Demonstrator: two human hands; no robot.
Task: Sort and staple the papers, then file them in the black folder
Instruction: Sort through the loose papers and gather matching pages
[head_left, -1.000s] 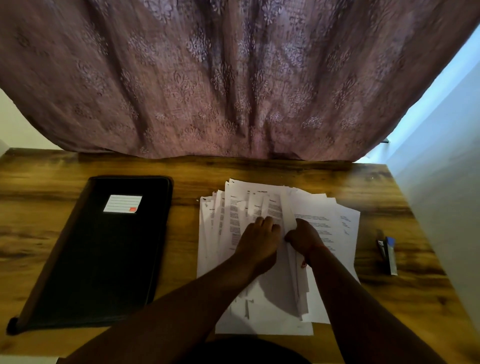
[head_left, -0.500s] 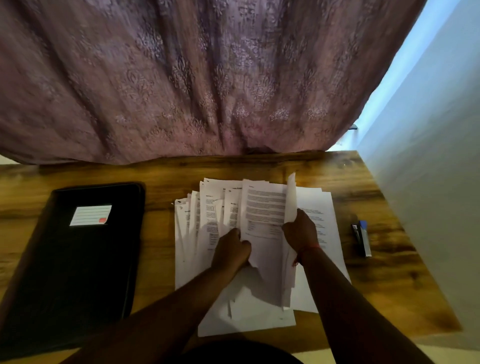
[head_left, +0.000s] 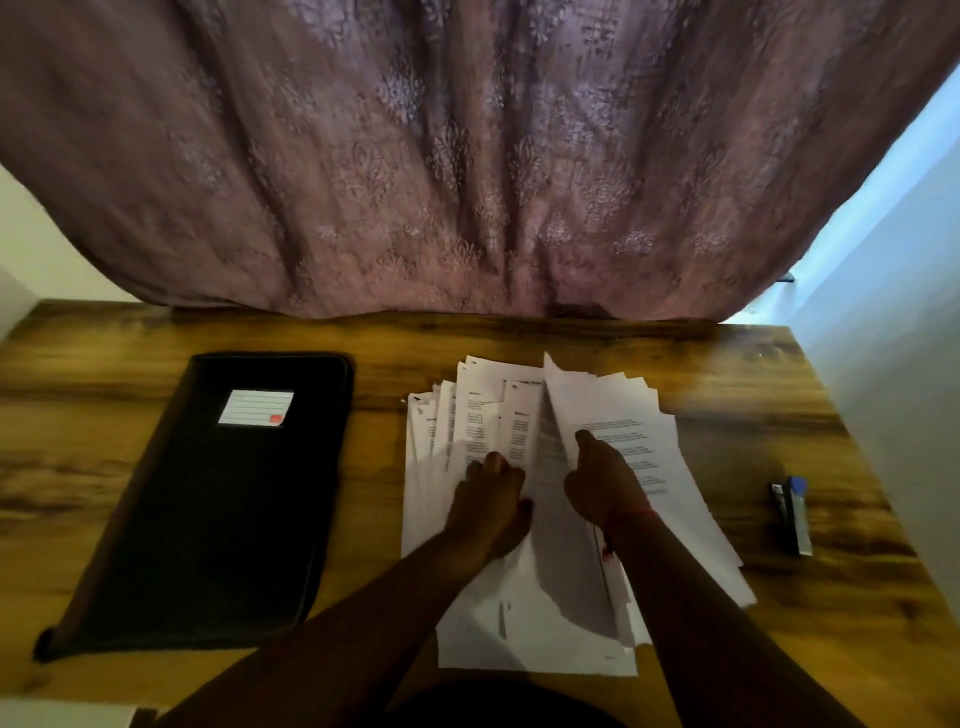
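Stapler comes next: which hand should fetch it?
Probably the right hand: the stapler lies on the table's right side, nearer it. The left hand rests on the papers, steadying them.

R hand turned lifted sheet over rightward, now flatter, L hand shifted slightly on papers

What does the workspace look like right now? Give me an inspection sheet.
Surface: wooden table, grain pattern.
Job's things: papers fanned loosely at centre, one sheet lifted on edge; black folder closed, on the left, white label on its cover; stapler on the right, apart from the papers.
Clutter: nothing seen.
Hands: left hand rests on the papers; right hand lifts the raised sheet, red thread at the wrist.
Cables: nothing seen.
Surroundings: patterned curtain behind the table, pale wall on the right.
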